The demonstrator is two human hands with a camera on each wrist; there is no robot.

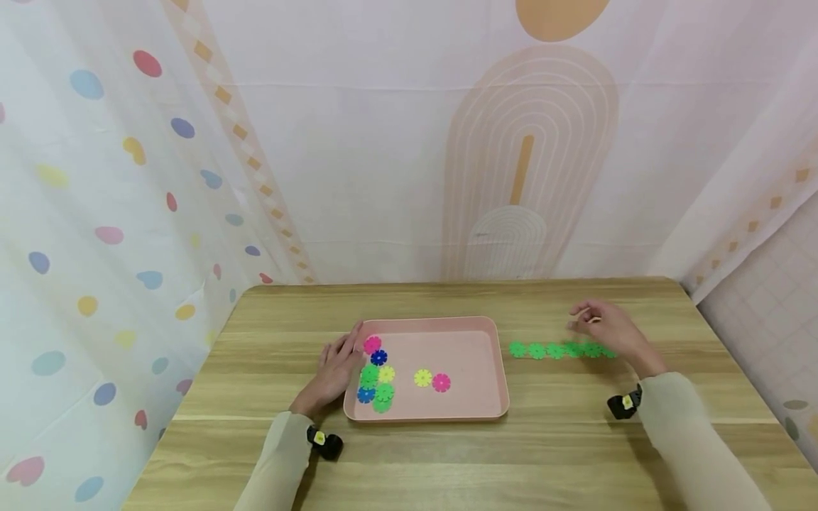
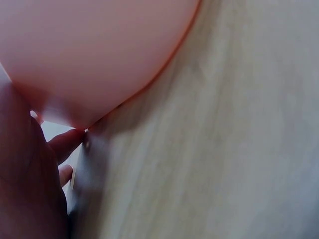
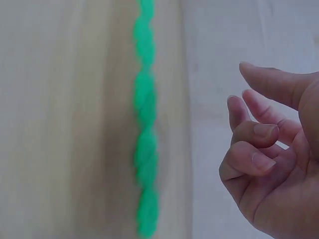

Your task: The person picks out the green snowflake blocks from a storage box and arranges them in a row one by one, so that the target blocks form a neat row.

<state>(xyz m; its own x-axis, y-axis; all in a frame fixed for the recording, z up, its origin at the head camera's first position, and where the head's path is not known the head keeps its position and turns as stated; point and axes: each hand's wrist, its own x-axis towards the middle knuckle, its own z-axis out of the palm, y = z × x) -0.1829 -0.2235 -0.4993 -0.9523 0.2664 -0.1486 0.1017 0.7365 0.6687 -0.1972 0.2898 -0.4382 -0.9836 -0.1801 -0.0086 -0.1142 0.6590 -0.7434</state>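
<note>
My left hand [image 1: 334, 370] rests at the left edge of a shallow pink tray [image 1: 469, 358], fingers extended along the rim. The left wrist view shows its fingertips right at the tray's edge. Inside the tray lie several plastic snowflake discs, among them a pink one [image 1: 441, 383], a yellow one [image 1: 422, 378] and a blue one [image 1: 366, 394]. To the right, a straight row of linked green snowflake discs [image 1: 537, 350] lies along the table. Over its right part hovers my right hand [image 1: 610, 331], empty, with loosely bent fingers and the thumb held apart.
The wood-grain table [image 1: 434, 465] extends around the tray and the green row. A patterned curtain [image 1: 358, 177] hangs along its back and left sides. Each wrist wears a small black camera, with the left one [image 1: 326, 443] close to the tray's front left corner.
</note>
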